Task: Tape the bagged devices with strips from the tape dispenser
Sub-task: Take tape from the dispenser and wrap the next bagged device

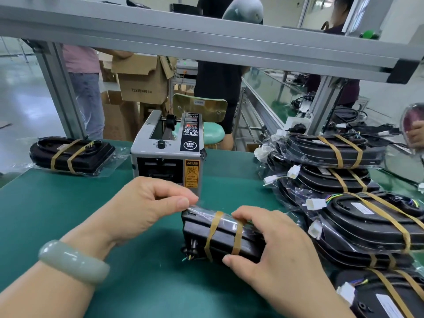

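A black bagged device with two tan bands round it lies on the green mat in front of me. My right hand grips its right end, fingers over the top and thumb on the near side. My left hand pinches the clear bag edge or a clear strip at the device's upper left corner; I cannot tell which. The grey tape dispenser stands just behind, its slot facing me.
Several bagged devices are piled at the right. One more bagged device lies at the far left of the green mat. An aluminium frame crosses overhead. People and cardboard boxes stand behind the bench.
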Tool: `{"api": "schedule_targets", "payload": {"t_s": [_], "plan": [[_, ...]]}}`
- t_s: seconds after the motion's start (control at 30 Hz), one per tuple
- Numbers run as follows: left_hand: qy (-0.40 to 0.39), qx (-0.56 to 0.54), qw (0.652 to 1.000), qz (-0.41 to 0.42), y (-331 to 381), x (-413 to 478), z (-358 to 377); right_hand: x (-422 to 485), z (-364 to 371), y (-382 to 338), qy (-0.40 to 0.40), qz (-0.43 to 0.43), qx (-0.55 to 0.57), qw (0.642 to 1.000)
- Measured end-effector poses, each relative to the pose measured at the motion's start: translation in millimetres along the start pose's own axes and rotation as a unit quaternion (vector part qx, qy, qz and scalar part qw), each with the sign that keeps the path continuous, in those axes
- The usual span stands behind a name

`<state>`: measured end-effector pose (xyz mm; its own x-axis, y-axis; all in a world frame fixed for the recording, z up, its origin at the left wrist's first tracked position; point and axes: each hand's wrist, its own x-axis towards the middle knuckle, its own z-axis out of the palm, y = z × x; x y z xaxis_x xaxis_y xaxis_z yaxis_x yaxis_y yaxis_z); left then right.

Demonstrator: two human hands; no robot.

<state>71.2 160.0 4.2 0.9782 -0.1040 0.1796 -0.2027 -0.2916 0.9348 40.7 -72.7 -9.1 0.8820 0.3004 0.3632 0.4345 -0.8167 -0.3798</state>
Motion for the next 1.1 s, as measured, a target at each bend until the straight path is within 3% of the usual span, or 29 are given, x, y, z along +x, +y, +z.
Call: {"api": "schedule_targets", "payload": {"t_s": [0.23, 0.43, 0.5, 0.57, 0.67, 0.73, 0.83, 1.1], "plan": [[-0.018, 0.125, 0.992, 0.002, 8.5, 13.4, 7.1, -0.1, -7.3, -4.5, -0.045, -0.016, -0.035, 0.998], [-0.065, 0.022, 0.995, -0.073, 8.3, 14.1, 12.2, 5.7, -11.9, -15.2, -0.096, -0.111, -0.139, 0.979], [-0.035, -0.044, 0.993, -0.107, 3.7, 11.1, 14.4, 7.5, -10.7, -18.0, -0.109, -0.117, -0.127, 0.979], [0.044, -0.11, 0.981, -0.155, -1.6, 10.5, 14.3, 6.5, -8.1, -16.9, -0.134, -0.12, -0.102, 0.978], [0.187, -0.201, 0.933, -0.233, -7.9, 14.7, 7.1, 4.4, -3.6, -13.7, -0.133, -0.119, -0.08, 0.981], [0.238, -0.243, 0.902, -0.265, -9.0, 18.3, 0.2, 3.2, -2.0, -13.5, -0.131, -0.117, -0.075, 0.982], [0.257, -0.283, 0.88, -0.281, -8.2, 22.5, -7.4, 2.6, -1.1, -13.3, -0.117, -0.118, -0.075, 0.983], [0.25, -0.297, 0.867, -0.312, -6.6, 29.9, -7.9, 1.9, -2.2, -15.0, -0.124, -0.119, -0.082, 0.982]]}}
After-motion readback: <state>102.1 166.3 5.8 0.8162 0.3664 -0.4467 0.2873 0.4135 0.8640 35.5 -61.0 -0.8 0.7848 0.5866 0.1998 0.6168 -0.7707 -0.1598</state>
